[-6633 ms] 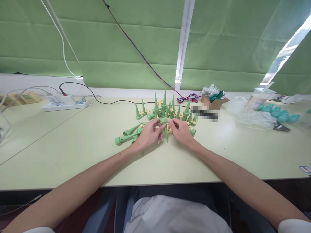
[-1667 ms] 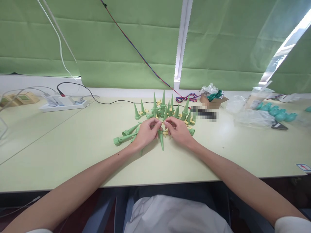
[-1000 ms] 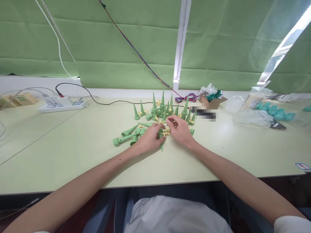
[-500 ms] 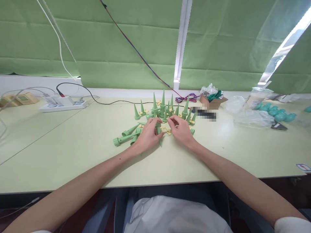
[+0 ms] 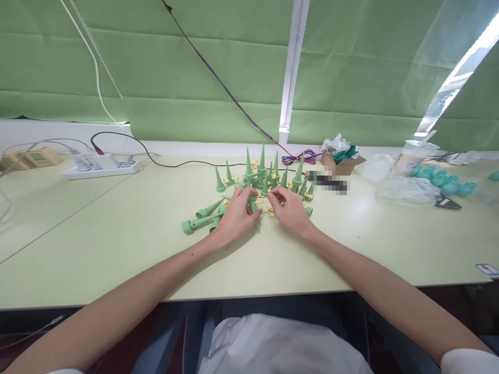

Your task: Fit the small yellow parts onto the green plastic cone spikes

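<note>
My left hand [image 5: 238, 215] is closed around a green plant watering spike [image 5: 253, 206], its pointed tip slanting down toward me. To its right, my right hand [image 5: 290, 209] pinches thumb and fingers together; whatever lies between them is too small or hidden to name. Small yellow valve pieces [image 5: 270, 212] lie on the table between the two hands. Behind them a cluster of green spikes [image 5: 262, 169] stands point up, some with yellow valves fitted. More green spikes [image 5: 198, 223] lie on their sides by my left hand.
A power strip [image 5: 102, 169] with plugs and cables sits at the left. At the back right are a small cardboard box [image 5: 343, 165], a plastic cup [image 5: 412, 156], a clear plastic bag [image 5: 407, 193] and several teal bulb-shaped pieces [image 5: 448, 183]. The table's front edge [image 5: 273, 296] runs before me.
Both hands stay nearly in place. My left fingers and the spike have shifted slightly, and the right fingertips have moved a little.
</note>
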The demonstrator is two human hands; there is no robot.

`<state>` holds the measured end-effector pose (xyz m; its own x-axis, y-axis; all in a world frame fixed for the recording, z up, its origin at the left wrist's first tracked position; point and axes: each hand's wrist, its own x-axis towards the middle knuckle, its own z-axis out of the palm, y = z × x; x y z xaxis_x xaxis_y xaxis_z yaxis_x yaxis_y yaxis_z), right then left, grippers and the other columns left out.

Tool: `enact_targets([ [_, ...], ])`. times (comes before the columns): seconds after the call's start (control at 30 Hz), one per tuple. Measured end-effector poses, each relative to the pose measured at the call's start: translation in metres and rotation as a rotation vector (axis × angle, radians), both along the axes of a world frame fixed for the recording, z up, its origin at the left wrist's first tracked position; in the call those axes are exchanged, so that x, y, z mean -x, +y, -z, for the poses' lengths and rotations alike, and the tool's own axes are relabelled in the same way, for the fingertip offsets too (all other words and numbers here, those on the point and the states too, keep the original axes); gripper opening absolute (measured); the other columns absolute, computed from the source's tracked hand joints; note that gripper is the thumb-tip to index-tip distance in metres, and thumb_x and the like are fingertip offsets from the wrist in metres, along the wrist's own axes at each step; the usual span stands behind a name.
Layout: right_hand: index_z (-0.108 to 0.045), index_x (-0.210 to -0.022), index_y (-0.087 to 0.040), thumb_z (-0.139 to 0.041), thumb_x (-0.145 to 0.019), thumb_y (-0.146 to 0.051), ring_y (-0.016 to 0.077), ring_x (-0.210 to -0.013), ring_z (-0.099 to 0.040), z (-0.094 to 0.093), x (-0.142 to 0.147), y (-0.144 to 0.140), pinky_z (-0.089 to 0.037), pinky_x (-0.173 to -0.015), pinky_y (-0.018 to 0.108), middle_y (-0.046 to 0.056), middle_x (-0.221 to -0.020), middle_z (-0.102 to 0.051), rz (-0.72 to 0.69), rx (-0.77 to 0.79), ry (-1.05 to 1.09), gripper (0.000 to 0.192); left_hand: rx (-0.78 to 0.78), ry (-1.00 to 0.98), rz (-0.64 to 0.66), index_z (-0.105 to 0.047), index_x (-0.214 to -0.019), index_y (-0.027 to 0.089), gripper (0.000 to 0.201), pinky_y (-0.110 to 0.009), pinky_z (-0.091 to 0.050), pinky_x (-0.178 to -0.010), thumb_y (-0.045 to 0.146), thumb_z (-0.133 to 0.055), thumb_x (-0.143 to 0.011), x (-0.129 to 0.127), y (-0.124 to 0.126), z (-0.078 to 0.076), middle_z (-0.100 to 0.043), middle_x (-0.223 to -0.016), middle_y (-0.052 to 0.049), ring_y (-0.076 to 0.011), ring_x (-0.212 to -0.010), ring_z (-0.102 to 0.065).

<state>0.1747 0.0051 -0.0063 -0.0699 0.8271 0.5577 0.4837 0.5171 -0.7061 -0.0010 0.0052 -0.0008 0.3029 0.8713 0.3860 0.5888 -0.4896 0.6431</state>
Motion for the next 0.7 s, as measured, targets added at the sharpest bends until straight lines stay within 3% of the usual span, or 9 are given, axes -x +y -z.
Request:
enact_targets([
  [0.7,-0.063,-0.082,-0.019,-0.053,-0.091,-0.031,0.0153,-0.065,-0.058,0.0007,0.0009,-0.0005,-0.042,-0.062,0.028,0.001,-0.074,-0.066,-0.077,0.036,-0.018,0.018,-0.007,0.012,0.027,-0.054,-0.107,0.022,0.026,-0.033,-0.051,-0.065,0.02,-0.063,-0.083,-0.0023,-0.0039,-0.0035,-0.052,-0.114,-0.003,-0.0094,-0.059,-0.056],
])
